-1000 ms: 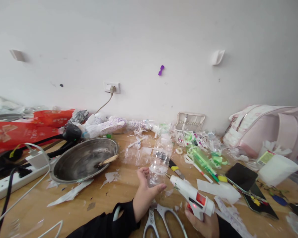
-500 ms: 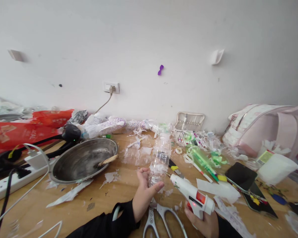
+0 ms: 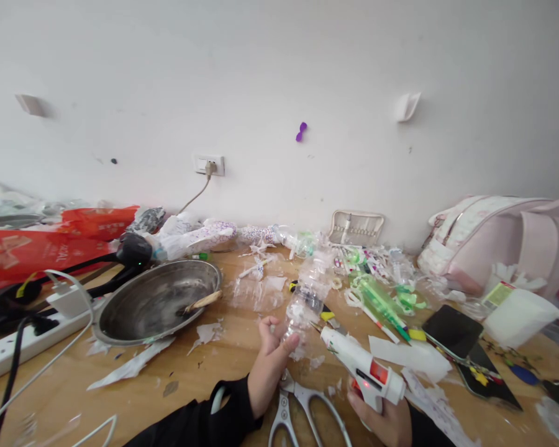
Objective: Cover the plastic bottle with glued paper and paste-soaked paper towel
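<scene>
My left hand (image 3: 274, 357) is closed around the lower end of a clear plastic bottle (image 3: 310, 292), which tilts away and to the right above the table. In my right hand (image 3: 382, 417) is a white hot glue gun (image 3: 361, 366) with an orange trigger and a small red light. Its metal nozzle points left and meets or nearly meets the bottle's side; I cannot tell if they touch. Below the hands lie grey-handled scissors (image 3: 302, 397). Behind the bottle, partly covered, is a yellow-and-black utility knife (image 3: 328, 315).
A metal basin (image 3: 158, 298) with a wooden-handled brush stands left, beside a white power strip (image 3: 9, 354) with cables. Right are a green plastic piece (image 3: 377, 298), a phone (image 3: 451, 332), a white cup (image 3: 522, 316) and a pink bag (image 3: 479, 242). Paper scraps litter the table.
The bottle has turned in my left hand, its far end leaning further right and lower. The glue gun has shifted very slightly right with my right hand.
</scene>
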Available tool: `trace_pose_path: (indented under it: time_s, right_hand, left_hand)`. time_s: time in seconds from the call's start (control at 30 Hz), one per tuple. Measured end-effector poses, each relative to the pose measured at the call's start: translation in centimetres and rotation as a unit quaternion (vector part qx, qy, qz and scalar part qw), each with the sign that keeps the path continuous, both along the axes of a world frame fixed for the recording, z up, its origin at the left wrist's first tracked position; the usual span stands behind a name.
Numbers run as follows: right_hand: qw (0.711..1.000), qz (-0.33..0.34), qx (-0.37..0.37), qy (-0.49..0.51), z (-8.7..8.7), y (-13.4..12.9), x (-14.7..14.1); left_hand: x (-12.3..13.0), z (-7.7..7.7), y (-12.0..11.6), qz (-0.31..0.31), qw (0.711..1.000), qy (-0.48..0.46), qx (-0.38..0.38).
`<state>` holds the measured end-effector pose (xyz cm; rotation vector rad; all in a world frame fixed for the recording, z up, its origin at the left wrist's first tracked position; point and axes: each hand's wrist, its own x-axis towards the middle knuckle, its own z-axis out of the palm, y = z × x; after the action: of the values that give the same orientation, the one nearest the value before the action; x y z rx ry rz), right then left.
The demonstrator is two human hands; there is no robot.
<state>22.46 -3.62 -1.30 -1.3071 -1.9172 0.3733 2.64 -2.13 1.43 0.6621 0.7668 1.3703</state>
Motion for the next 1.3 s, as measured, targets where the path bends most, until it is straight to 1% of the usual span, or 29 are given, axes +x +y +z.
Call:
trace_pose_path:
  time_s: [0.17,0.27,0.43,0.5,0.63,0.83,0.93,1.1,1.3]
  right_hand:
    - [1.000,0.002,-0.016,0.005,-0.2,0.1,0.0]
    - [1.000,0.003,-0.018,0.012,-0.2,0.1,0.0]
    - [1.000,0.000,-0.014,0.008,-0.3,0.2,0.0]
    - [1.000,-0.002,-0.018,0.008,-0.3,0.2,0.0]
    - [1.000,-0.002,-0.017,0.003,-0.1,0.1,0.0]
    - [1.000,0.008,-0.016,0.000,0.2,0.1,-0.1]
    - [1.000,0.005,-0.019,0.009,0.2,0.1,-0.1]
    - [1.000,0.000,-0.010,0.002,0.0,0.3,0.0]
    - [0.999,-0.021,-0.025,0.013,-0.6,0.1,-0.2]
  left_hand:
    - [0.0,0.3,-0.1,-0.016,0.999,-0.044,0.014]
    - [0.0,0.3,0.0,-0.001,0.998,-0.056,0.019]
    - [0.0,0.6,0.2,0.019,0.997,-0.076,-0.017]
    - [0.0,0.6,0.2,0.005,0.996,-0.084,-0.028]
    - [-0.1,0.5,0.2,-0.044,0.993,-0.109,-0.027]
    - [-0.3,0.8,0.2,-0.081,0.986,-0.133,-0.054]
    - [-0.3,1.0,0.3,-0.089,0.982,-0.149,-0.074]
    - [-0.5,1.3,0.3,-0.090,0.976,-0.180,-0.085]
    - [-0.6,1.4,0.3,-0.100,0.971,-0.195,-0.098]
